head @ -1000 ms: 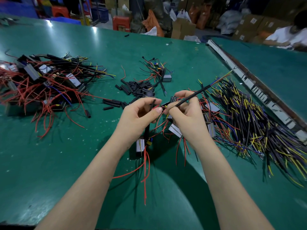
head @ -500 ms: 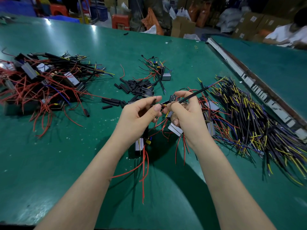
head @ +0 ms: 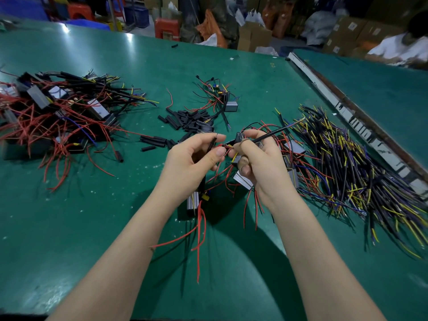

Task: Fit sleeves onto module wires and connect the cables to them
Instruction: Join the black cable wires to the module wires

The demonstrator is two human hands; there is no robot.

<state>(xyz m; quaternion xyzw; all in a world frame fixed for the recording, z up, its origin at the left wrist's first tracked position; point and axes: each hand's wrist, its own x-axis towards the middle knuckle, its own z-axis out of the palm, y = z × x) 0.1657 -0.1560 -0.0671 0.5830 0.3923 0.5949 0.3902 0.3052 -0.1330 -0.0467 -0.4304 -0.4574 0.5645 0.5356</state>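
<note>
Since a moment ago, my right hand (head: 259, 158) has tilted, clamping the cable (head: 269, 135); my left hand (head: 193, 158) pinches a wire beside it, joining underway.

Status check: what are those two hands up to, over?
Left hand pinching thin black wire. Right hand gripping black sheathed cable. Silver box module dangling below. Nothing obstructing.

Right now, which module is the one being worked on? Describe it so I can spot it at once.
Start at the green table and find the left hand at its middle. Just below that wrist hangs a small silver module, with red wires trailing toward the viewer. Unlike the modules in the piles, it dangles alone, off the table.
</note>
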